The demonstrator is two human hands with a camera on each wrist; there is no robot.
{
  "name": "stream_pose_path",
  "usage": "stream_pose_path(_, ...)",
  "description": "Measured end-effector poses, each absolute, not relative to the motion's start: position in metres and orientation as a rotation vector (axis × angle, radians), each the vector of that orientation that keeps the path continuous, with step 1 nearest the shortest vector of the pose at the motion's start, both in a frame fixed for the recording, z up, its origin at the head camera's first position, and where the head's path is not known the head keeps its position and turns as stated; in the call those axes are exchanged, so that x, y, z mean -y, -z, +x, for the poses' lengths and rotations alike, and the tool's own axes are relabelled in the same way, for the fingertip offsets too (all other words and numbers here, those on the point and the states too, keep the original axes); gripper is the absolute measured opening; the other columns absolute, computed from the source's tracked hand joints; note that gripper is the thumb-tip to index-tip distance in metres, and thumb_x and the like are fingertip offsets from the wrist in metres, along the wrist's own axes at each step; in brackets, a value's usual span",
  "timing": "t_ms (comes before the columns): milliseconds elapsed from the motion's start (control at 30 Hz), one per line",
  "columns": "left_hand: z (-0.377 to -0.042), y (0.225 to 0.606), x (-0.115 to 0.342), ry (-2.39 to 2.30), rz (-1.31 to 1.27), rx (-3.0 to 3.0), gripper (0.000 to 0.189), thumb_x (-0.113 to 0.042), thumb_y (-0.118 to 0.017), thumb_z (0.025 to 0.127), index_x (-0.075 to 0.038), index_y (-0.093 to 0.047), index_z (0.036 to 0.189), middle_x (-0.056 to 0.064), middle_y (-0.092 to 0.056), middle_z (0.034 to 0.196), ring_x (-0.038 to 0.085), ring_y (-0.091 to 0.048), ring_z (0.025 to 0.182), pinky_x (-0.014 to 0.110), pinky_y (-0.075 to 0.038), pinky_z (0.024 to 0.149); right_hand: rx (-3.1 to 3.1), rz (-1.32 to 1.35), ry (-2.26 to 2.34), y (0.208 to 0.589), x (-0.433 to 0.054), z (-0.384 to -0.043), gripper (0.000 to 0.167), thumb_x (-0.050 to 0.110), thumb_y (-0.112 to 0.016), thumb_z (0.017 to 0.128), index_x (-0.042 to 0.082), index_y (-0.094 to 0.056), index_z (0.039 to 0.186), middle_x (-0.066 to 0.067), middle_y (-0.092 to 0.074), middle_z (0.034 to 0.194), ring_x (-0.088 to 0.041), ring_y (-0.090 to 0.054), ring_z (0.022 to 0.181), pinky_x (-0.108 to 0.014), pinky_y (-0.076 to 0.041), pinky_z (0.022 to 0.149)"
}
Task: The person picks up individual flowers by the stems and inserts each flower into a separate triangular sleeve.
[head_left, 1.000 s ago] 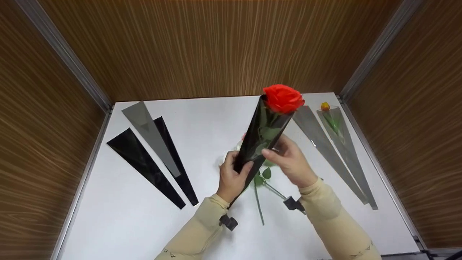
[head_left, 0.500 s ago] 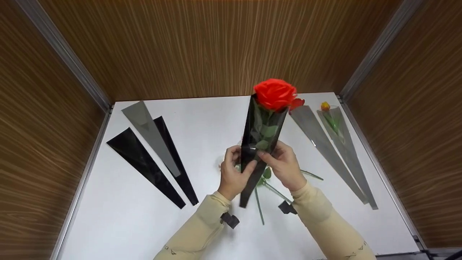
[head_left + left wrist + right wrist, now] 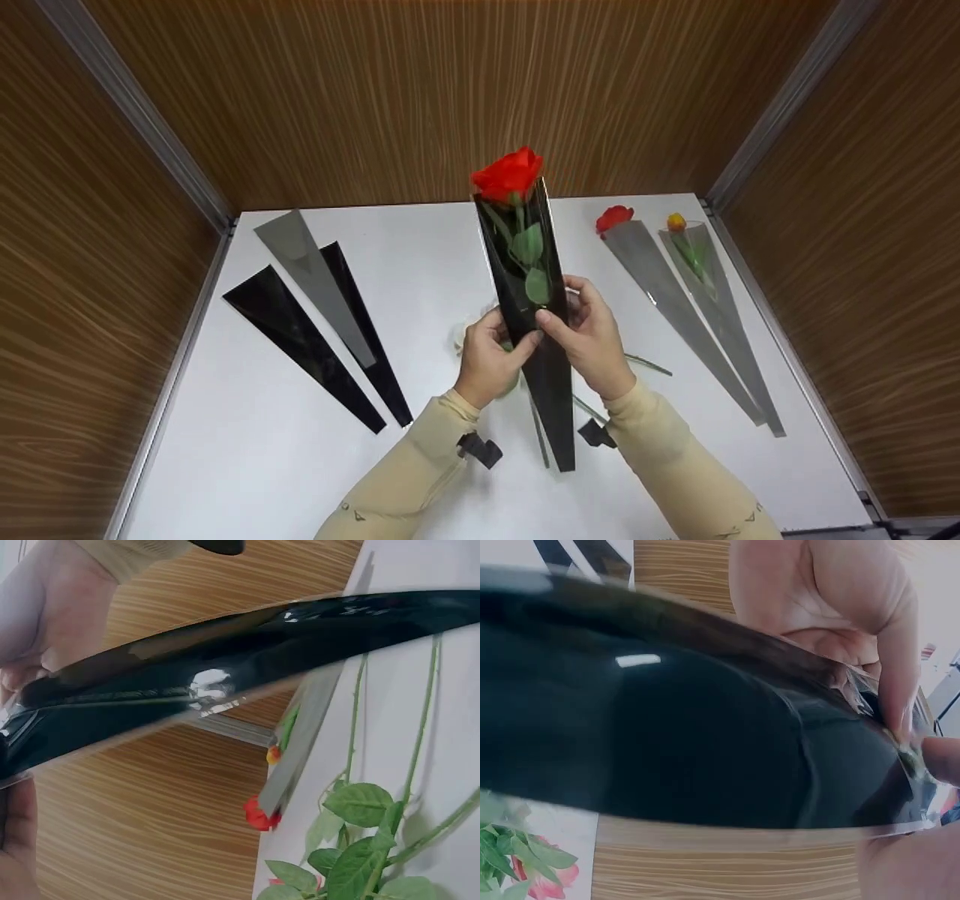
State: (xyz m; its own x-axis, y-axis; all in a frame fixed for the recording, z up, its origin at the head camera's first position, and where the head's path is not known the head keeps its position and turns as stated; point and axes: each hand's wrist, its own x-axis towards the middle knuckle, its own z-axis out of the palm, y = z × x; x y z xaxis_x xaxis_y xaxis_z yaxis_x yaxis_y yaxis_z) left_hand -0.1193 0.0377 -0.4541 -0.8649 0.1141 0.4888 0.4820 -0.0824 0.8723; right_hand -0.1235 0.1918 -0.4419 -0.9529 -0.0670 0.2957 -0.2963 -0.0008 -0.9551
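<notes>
A red rose (image 3: 510, 176) stands in a black-edged, clear-fronted flower sleeve (image 3: 551, 397), its bloom out of the wide top. Green leaves (image 3: 528, 244) show through the front. My left hand (image 3: 487, 364) pinches the sleeve's left side, thumb in front. My right hand (image 3: 596, 345) grips the right side at about the same height, its thumb on the front too. Sleeve and rose are held up above the table, leaning slightly left at the top. In the left wrist view the dark sleeve (image 3: 247, 652) crosses between the hands. Fingers behind the sleeve are partly hidden.
Two black sleeves (image 3: 304, 349) and a grey sleeve (image 3: 315, 289) lie left on the white table (image 3: 225, 480). At right lie a sleeved red flower (image 3: 615, 217) and a sleeved yellow-orange tulip (image 3: 676, 222). Loose leafy stems (image 3: 360, 806) lie below the hands. Wood-patterned walls surround the table.
The sleeved rose has swung from leaning right to leaning slightly left, its narrow end moving right. My right hand has shifted slightly left. The red flower at right has come into view.
</notes>
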Motion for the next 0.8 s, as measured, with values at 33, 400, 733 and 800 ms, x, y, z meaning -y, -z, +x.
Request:
stream_pose_path(33, -0.12, 0.453, -0.038, 2.034, -0.637, 1.921, 0.023, 0.005, -0.072, 0.082, 0.009, -0.064, 0.103, 0.016, -0.071, 0.091, 0.016, -0.068, 0.079, 0.031, -0.055, 0.07, 2.095, 0.376, -2.085, 0.443, -0.192, -0.123, 0.047, 0.006, -0.069, 0.088, 0.001, -0.046, 0.128, -0.017, -0.06, 0.115, -0.031, -0.058, 0.105, -0.034, -0.053, 0.083)
stream_pose_path(400, -0.128, 0.446, -0.037, 1.919, -0.525, 1.826, 0.01, 0.005, -0.075, 0.079, 0.006, -0.065, 0.082, 0.012, -0.065, 0.069, 0.012, -0.061, 0.064, 0.033, -0.05, 0.059, 2.329, 0.473, -1.892, 0.433, -0.194, -0.112, 0.02, -0.003, -0.068, 0.087, -0.008, -0.065, 0.106, -0.015, -0.068, 0.097, -0.018, -0.064, 0.088, -0.026, -0.052, 0.077)
stream_pose_path(733, -0.13, 0.446, -0.037, 2.014, -0.525, 1.831, 0.021, 0.005, -0.073, 0.081, 0.008, -0.061, 0.098, 0.015, -0.066, 0.082, 0.015, -0.065, 0.074, 0.035, -0.054, 0.069, 2.322, 0.614, -1.707, 0.428, -0.203, -0.124, 0.011, -0.006, -0.067, 0.086, -0.008, -0.069, 0.097, -0.014, -0.071, 0.09, -0.016, -0.064, 0.078, -0.023, -0.052, 0.068)
stream_pose_path(800, -0.131, 0.449, -0.034, 2.042, -0.53, 1.84, 0.028, 0.005, -0.071, 0.083, 0.009, -0.057, 0.107, 0.017, -0.065, 0.089, 0.022, -0.066, 0.081, 0.039, -0.054, 0.074, 2.336, 0.597, -1.689, 0.426, -0.208, -0.128, 0.01, -0.006, -0.067, 0.086, -0.009, -0.069, 0.095, -0.016, -0.071, 0.089, -0.016, -0.064, 0.078, -0.023, -0.052, 0.069)
